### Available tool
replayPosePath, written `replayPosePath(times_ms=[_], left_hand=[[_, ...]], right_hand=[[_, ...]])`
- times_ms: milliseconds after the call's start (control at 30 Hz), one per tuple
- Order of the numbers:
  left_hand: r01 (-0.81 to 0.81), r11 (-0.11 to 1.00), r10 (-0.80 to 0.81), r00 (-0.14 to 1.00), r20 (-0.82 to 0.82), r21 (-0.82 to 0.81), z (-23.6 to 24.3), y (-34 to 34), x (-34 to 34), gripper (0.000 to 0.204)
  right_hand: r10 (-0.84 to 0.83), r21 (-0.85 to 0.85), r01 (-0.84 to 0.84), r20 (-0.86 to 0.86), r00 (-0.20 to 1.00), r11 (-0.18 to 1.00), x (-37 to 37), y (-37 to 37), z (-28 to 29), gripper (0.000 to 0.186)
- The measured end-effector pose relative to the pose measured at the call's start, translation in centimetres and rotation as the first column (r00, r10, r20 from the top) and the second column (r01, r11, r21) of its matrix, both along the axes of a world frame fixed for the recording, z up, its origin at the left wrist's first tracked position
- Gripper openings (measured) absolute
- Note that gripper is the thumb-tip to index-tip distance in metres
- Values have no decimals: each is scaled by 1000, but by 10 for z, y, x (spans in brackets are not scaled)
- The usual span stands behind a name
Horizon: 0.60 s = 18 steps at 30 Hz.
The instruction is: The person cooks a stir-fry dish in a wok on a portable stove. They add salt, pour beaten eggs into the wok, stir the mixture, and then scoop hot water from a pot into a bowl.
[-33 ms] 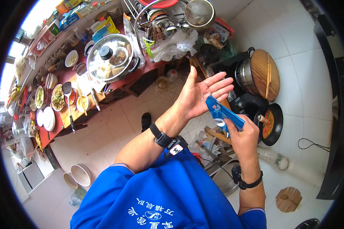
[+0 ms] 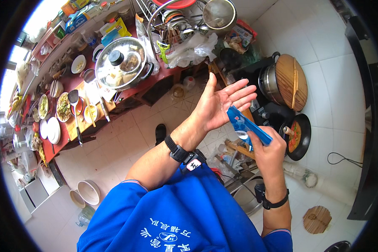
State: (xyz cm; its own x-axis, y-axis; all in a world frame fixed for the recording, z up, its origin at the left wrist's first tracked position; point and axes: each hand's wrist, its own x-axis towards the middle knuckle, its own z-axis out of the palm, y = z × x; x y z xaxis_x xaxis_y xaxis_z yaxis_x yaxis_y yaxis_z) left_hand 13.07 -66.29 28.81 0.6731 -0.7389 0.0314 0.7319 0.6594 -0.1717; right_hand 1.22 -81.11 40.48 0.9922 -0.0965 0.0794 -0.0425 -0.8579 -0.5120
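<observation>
My left hand (image 2: 218,103) is stretched out palm up, fingers extended and thumb apart, holding nothing. Just right of it, my right hand (image 2: 269,147) grips a blue plastic packet (image 2: 243,125) between thumb and fingers. The packet is tilted, its upper end close to my left palm; whether it is open or what is inside cannot be made out. Beyond the hands, on a black stove, stands a steel pot with a round wooden lid (image 2: 286,84). Nearer is a black frying pan (image 2: 305,143) with red and yellow food in it.
A long red counter (image 2: 61,145) on the left carries a glass-lidded pot (image 2: 126,63), filled plates, bowls and a cutting board (image 2: 74,126) with utensils across it. A dish rack (image 2: 178,25) stands at the back. Plastic basins (image 2: 89,192) sit on the floor at lower left.
My right hand and the blue packet have shifted very slightly to the right. My left hand looks unmoved.
</observation>
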Motion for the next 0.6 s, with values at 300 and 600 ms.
replayPosePath(times_ms=[300, 600], left_hand=[[-5, 1000, 4, 999, -42, -16, 0, -7, 0, 101], [-16, 1000, 16, 1000, -20, 20, 5, -6, 0, 102]], right_hand=[[-10, -27, 10, 10, 1000, 1000, 5, -10, -2, 20], [-2, -32, 0, -52, 999, 999, 2, -9, -5, 18]])
